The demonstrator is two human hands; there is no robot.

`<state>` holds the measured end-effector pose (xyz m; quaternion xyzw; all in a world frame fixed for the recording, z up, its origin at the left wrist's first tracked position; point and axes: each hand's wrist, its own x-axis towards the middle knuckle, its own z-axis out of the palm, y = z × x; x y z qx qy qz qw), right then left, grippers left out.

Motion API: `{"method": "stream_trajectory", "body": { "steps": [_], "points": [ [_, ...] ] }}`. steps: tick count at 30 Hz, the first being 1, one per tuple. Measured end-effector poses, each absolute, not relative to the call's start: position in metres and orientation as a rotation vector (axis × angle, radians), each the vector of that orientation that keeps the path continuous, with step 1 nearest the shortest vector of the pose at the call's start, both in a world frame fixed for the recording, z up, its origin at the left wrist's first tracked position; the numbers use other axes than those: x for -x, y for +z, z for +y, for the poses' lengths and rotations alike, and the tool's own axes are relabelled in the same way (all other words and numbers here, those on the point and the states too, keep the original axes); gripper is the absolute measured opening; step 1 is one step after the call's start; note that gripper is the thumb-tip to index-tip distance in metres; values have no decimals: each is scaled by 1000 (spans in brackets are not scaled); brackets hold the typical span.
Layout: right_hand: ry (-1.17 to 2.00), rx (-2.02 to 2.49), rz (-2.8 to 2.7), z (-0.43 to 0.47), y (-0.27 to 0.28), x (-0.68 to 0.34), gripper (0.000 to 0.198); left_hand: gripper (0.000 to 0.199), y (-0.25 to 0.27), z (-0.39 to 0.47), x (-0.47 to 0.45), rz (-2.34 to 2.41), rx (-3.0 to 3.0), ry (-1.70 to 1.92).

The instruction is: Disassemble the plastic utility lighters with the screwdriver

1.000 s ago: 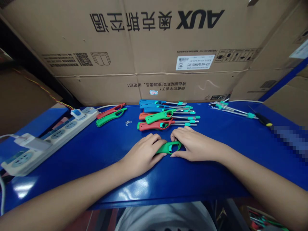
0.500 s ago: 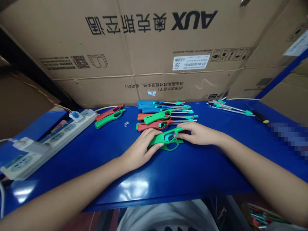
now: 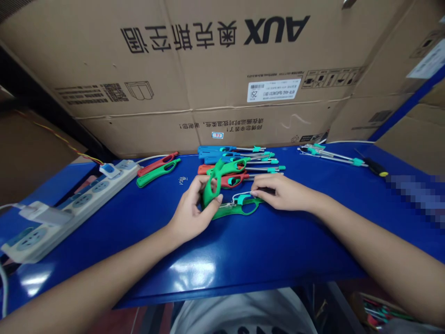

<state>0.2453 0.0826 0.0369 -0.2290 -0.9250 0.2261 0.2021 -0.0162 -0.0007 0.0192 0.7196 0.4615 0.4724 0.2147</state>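
My left hand (image 3: 191, 208) is closed on a green gas lighter with its handle shell split in two. One green shell half (image 3: 216, 182) is lifted and tilted upright between the fingers. The lower shell half (image 3: 253, 208) lies below, with a clear inner part and a teal trigger (image 3: 242, 199) in it. My right hand (image 3: 283, 192) pinches the front end of this lighter; a thin white wire runs to its fingertips, which hide what lies between them. Just behind, several blue, red and green gas lighters (image 3: 225, 180) lie in a row, metal tubes pointing right.
Red and green shell pieces (image 3: 158, 170) lie left on the blue table (image 3: 167, 273), near small metal bits (image 3: 182, 180). A power strip (image 3: 83, 204) runs along the left. Metal tubes with teal parts (image 3: 330, 154) and a screwdriver (image 3: 373, 166) are at right. Cardboard (image 3: 208, 69) stands behind.
The upper green shell half has come off the lighter and tipped up in my left hand. The trigger, clear part and white wire now show. My right hand stays at the front end.
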Motion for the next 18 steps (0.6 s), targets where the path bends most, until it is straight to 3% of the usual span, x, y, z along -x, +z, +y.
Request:
{"method": "stream_trajectory", "body": {
  "steps": [5, 13, 18],
  "points": [
    [658, 591, -2559, 80, 39, -244, 22, 35, 22, 4, 20, 1291, -2320, 967],
    [689, 619, -2530, 82, 40, -245, 22, 14, 13, 12, 23, 1223, -2311, 877],
    [687, 621, -2502, 84, 39, -245, 22, 11, 12, 12, 21, 1221, -2254, 905]
  ]
}}
